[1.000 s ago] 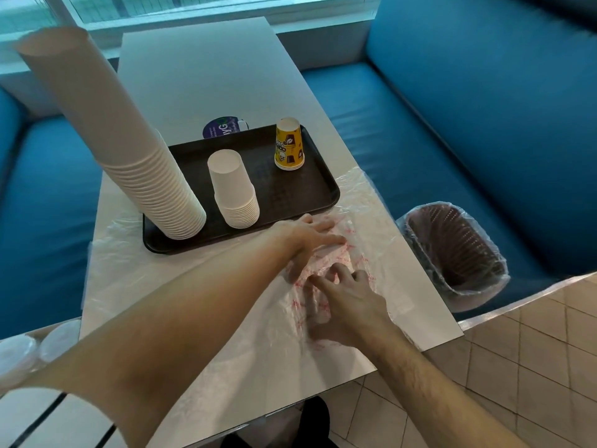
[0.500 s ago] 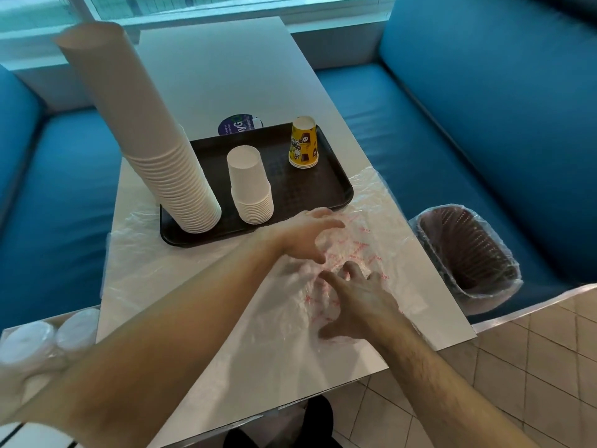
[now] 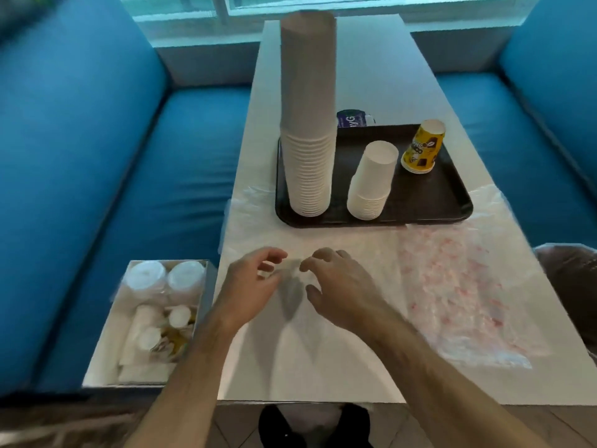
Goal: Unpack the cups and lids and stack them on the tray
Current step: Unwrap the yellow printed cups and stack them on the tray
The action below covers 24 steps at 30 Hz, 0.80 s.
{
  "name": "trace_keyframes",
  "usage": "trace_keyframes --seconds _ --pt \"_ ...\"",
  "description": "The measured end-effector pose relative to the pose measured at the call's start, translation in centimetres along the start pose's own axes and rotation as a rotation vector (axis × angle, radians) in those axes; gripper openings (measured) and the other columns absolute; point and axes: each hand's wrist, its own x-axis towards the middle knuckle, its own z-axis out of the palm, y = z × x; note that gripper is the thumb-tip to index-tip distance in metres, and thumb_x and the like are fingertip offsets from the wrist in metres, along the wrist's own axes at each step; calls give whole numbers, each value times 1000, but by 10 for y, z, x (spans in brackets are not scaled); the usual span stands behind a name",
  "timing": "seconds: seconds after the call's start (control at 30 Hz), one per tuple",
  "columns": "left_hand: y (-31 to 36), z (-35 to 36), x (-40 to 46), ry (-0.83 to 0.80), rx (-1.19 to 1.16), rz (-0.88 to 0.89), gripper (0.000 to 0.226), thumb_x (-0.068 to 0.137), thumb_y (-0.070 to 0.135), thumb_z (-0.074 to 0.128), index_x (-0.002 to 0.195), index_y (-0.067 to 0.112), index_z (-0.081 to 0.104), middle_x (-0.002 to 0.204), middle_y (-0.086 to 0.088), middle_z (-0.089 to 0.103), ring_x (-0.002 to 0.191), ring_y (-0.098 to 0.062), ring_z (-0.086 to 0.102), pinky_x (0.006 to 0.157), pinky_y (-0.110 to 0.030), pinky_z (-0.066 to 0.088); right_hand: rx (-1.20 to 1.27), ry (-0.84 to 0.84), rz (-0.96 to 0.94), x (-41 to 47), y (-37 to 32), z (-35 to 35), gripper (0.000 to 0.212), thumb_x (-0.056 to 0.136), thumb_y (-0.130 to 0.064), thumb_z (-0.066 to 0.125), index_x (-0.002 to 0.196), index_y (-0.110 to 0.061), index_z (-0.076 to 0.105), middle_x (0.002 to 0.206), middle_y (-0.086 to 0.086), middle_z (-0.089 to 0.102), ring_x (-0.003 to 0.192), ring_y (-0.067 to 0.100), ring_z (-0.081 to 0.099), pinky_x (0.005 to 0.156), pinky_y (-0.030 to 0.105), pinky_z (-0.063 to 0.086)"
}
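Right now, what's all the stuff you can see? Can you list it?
tall stack: one, white cups, tray's left
short stack: one, white cups, tray's middle
yellow cups: a few nested, tray's right
tray: one, dark, on table
table: one, white
blue lid: one, behind tray
plastic wrap: clear, red print, table's right
box: one, lids and cups inside, left bench
benches: two, blue, both sides
bin: one, lined, far right
left hand: pinching clear plastic
right hand: fingers curled at plastic
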Motion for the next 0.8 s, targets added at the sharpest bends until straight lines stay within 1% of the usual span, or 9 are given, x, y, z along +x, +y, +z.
trace_keyframes --seconds 0.07,0.13,0.27,0.37,0.47,0.57,0.67,0.73,0.8 --pt "-35 -27 -19 94 -57 -56 23 96 22 66 116 31 65 108 17 64 97 2 60 75 -10 48 0 -8 -107 19 -34 19 39 100 -31 58 139 -31 55 147 -2 48 132 22 44 108 40 44" --pt "-70 -49 -35 206 -103 -121 17 95 22 67 110 31 65 102 16 66 96 -1 62 79 -16 52 -9 -18 -201 34 -65 38 36 100 -32 58 136 -32 57 147 -3 49 134 21 44 108 41 46" --pt "-138 -83 -57 374 -63 -317 14 94 13 67 97 27 67 88 19 64 90 -6 64 70 -16 47 -10 -27 -415 59 -111 80 32 101 -33 53 132 -30 61 138 -4 58 127 19 50 103 42 50" --pt "-186 -99 -65 429 23 -453 14 89 12 68 99 21 71 92 4 69 95 -22 65 78 -30 48 -30 -42 -518 74 -136 107 27 100 -32 53 121 -24 68 125 -2 66 114 22 57 97 42 53" --pt "-232 -105 -66 377 119 -581 30 87 20 66 117 18 67 116 -9 62 107 -30 58 90 -35 46 -38 -77 -548 82 -151 131 29 101 -38 51 117 -23 70 118 -4 69 106 21 59 92 39 52" --pt "-270 -104 -62 228 215 -636 60 82 27 73 138 18 53 138 -16 51 123 -35 51 100 -39 44 -116 -101 -554 85 -154 149 35 100 -49 46 117 -29 69 113 -9 71 99 17 60 87 33 48" --pt "-296 -100 -57 150 226 -651 83 79 31 78 150 21 37 152 -12 37 133 -35 44 105 -41 40 -145 -42 -566 87 -152 157 32 97 -49 49 102 -29 73 99 -10 74 86 14 62 75 30 45" --pt "-307 -99 -52 123 227 -609 86 80 35 79 152 28 32 156 -6 31 135 -34 43 106 -43 42 -142 -6 -570 87 -153 160 30 96 -47 50 94 -29 74 89 -11 73 77 13 60 70 28 42" --pt "-311 -97 -45 83 223 -566 85 83 34 79 153 35 30 154 -3 33 133 -31 48 102 -42 45 -160 -32 -550 87 -153 162 40 96 -49 38 89 -30 73 84 -12 70 74 13 57 71 29 43"
